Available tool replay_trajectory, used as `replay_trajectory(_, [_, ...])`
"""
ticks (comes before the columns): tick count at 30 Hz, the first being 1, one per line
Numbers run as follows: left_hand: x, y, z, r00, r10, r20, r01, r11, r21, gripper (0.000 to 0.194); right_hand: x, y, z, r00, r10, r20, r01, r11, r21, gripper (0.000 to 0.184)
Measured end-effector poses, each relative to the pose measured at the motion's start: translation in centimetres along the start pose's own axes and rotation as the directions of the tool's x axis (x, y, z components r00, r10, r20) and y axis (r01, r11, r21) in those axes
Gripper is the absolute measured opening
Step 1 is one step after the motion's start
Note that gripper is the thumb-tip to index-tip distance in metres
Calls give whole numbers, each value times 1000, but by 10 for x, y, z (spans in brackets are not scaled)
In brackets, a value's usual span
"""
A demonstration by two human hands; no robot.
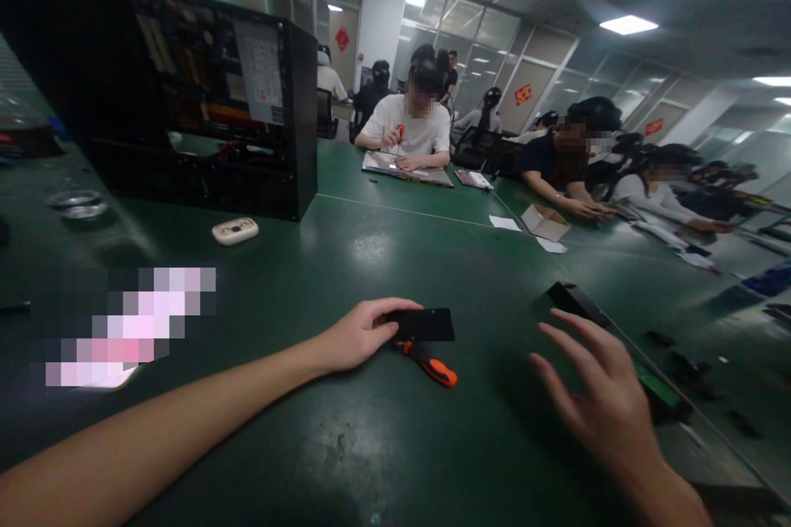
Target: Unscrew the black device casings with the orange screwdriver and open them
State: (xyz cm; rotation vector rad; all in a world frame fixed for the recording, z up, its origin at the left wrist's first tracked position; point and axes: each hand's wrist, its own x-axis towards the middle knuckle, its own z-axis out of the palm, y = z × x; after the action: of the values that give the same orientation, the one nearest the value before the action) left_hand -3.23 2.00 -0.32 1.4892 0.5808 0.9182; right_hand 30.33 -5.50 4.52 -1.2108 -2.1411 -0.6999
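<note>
The left hand [362, 338] is pinching one end of a flat black piece [429, 324] just beyond the orange-handled tool [437, 368], whose tip is hiding from view, so contact is unclear. Right of the tool, the right hand [599, 395] is spreading its fingers, gripping nothing. With its far end lacking support, the piece risks tipping onto the tool; the right hand, meanwhile, is risking brushing the black strip [574, 302] lying right of the tool.

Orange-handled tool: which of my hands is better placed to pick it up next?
Probably your right hand: it looks open and free, while your left hand, though nearer the tool, holds the black panel.
</note>
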Motion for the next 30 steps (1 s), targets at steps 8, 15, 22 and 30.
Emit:
replay_trajectory(8, [-1,-9,3,994,87,59,-92,992,84,40,83,-90,48,823,-508,254,436,851,292,32])
replay_trajectory(15, [-4,-3,5,993,-37,116,28,997,72,40,55,-65,45,877,-435,205,377,887,268,33])
replay_trajectory(22, [-6,5,5,990,27,139,-50,985,162,33,-40,80,-14,942,330,62,-309,924,-224,60])
replay_trajectory(30, [-10,7,5,984,61,167,-114,937,330,24,-82,110,-39,783,621,-43,-576,697,-427,67])
